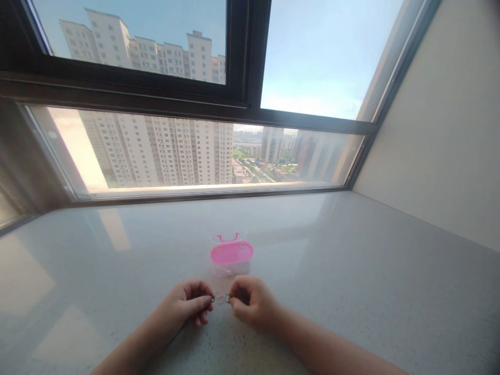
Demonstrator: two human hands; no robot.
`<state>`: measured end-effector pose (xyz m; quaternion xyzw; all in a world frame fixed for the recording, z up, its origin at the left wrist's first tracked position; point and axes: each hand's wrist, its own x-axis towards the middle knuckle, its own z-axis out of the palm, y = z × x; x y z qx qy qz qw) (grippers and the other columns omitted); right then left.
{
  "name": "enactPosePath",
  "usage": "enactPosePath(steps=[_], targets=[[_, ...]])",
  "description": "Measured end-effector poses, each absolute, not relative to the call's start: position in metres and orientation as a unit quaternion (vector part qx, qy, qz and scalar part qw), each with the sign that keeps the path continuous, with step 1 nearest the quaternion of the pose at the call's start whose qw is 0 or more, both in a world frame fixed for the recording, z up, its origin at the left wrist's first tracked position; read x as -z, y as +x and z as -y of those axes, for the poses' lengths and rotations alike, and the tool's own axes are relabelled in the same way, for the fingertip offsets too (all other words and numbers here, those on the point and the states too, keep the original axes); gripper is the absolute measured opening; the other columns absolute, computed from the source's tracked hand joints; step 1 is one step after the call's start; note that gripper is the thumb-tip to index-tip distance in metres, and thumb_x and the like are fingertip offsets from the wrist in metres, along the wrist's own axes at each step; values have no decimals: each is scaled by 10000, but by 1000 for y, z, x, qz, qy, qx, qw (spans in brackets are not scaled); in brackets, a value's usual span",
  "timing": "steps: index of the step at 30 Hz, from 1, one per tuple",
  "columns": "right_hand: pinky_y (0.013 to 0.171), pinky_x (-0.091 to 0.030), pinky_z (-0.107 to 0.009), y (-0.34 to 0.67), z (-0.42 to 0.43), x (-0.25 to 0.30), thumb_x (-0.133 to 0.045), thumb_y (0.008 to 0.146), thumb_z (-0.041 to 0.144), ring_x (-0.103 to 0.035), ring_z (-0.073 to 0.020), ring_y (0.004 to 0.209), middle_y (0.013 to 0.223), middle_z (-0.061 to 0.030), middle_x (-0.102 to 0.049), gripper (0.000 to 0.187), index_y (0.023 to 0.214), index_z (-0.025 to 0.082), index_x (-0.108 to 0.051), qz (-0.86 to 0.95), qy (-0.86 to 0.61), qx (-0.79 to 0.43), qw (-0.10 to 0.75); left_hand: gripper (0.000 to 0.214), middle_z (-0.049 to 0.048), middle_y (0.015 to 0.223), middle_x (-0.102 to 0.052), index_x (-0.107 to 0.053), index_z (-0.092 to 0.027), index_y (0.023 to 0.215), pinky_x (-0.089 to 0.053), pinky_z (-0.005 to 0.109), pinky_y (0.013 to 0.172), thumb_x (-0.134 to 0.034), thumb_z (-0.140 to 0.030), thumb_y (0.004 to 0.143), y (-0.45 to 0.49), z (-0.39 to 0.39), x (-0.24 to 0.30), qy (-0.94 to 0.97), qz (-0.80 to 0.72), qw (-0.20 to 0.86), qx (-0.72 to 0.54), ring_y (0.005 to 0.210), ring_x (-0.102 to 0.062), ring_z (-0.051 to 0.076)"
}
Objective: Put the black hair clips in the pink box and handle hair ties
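Observation:
My left hand (193,302) is closed in a pinch, with a small dark ring (213,299) sticking out at its fingertips. Facing it, my right hand (248,302) pinches another thin dark ring (227,298) between thumb and forefinger. A pale, see-through ring (221,299) shows in the narrow gap between the two hands; whether it lies on the ledge or hangs, I cannot tell. Just beyond my fingers stands a small clear box with a pink lid (232,252), some things blurred inside. Its pink-ended handle (228,237) leans out behind.
Both forearms rest over a pale, speckled window ledge (351,271). A dark-framed window (250,112) closes it off at the back, with tall buildings outside. A plain wall (441,135) rises on the right. Patches of sunlight fall on the left.

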<state>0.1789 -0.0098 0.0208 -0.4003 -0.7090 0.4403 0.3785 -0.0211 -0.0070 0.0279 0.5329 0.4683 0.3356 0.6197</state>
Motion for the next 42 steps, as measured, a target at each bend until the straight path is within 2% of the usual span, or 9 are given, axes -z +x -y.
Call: enactPosePath(steps=[8,22,42], targets=[[440,-241,-180,178,10,-19,-493,666,124,-351,-65,479,529,56,-407,52,630,160,-488,706,-394,-450,379,161,-12,587,-648,-599,-124,726,-389,179,406,-661,-234,626,-20,7,-30,530,-471,621,-333,454,-576,105],[431,-254,-166,178,10,-19,-506,649,114,-347,-59,479,532,53,-420,45,623,149,-515,716,-394,-439,374,386,-10,583,-623,-565,-139,705,-378,192,410,-737,-468,596,-18,8,-33,543,-464,615,-334,454,-559,109],[419,-232,-170,178,9,-18,-529,649,131,-334,-57,467,516,59,-407,34,619,145,-523,723,-399,-433,360,384,-21,575,-611,-534,-143,698,-381,173,389,-720,-473,642,-18,7,-27,538,-445,629,-342,440,-566,96]])
